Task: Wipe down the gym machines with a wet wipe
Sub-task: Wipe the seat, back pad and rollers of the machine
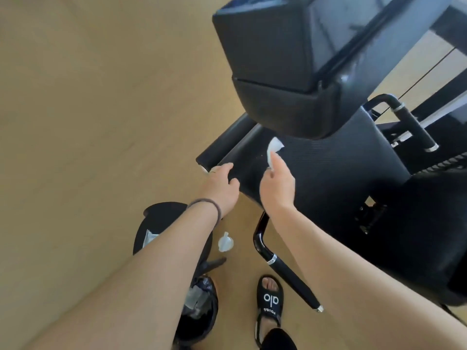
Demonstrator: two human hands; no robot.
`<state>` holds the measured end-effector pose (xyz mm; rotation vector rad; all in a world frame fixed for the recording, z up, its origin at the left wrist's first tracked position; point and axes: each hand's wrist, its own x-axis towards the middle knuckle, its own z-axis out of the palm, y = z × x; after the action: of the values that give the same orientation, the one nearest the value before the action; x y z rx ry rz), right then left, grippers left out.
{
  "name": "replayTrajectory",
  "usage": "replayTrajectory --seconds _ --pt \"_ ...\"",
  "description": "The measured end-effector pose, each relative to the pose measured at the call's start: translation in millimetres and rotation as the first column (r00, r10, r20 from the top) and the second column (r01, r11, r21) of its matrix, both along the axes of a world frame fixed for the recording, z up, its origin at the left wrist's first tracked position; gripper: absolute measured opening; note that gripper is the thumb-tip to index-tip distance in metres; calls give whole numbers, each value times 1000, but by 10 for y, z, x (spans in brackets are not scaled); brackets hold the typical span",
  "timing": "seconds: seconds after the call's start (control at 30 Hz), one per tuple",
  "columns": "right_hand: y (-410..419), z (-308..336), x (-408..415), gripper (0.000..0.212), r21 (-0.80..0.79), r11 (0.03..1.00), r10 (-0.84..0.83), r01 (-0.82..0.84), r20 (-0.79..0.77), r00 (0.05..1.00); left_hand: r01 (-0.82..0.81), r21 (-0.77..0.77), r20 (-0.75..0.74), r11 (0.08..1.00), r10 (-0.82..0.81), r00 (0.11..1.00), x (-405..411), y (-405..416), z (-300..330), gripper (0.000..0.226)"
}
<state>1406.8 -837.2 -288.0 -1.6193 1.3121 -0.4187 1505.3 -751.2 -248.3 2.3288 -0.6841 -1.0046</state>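
A black gym machine fills the right of the view, with a textured seat pad (328,168) below a padded backrest (278,54). My right hand (278,185) lies on the seat and pinches a white wet wipe (273,151) against the pad, just under the backrest's lower edge. My left hand (222,183) curls over the seat's front left corner, beside a black roller pad (222,145).
A black handle bar (285,271) with chrome rings juts out below the seat, and another handle (409,122) sits at the right. On the wooden floor (88,109) lie a small clear cap (225,242), a black bin (197,311) and my sandalled foot (270,296).
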Motion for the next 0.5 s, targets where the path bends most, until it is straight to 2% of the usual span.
replayTrajectory --seconds 0.03,0.1,0.17,0.23,0.3,0.33,0.43,0.5 --pt "58 -125 126 42 -80 987 131 -139 -100 986 13 0 32 1000 -13 999 69 -2 -71 49" --pt "225 -427 308 60 -164 908 312 -385 -347 884 47 -7 66 999 -47 997 208 34 -213 50" --pt "427 -669 393 71 -223 845 339 -486 -481 809 121 -22 88 992 -119 989 336 108 -374 49" --pt "600 -813 402 69 -323 763 333 -560 -546 769 217 -45 132 975 -209 969 466 174 -533 47" --pt "555 -926 379 65 -409 710 297 -573 -564 771 287 -107 202 952 -262 944 612 155 -657 42" --pt "435 -957 388 62 -424 719 278 -551 -552 786 309 -133 240 942 -272 932 674 129 -688 39" --pt "-59 -883 534 61 -334 866 176 -372 -493 852 382 -143 326 913 -321 889 830 10 -727 26" --pt "-163 -812 667 61 -290 916 128 -278 -446 886 424 -113 358 898 -361 861 895 -69 -743 16"
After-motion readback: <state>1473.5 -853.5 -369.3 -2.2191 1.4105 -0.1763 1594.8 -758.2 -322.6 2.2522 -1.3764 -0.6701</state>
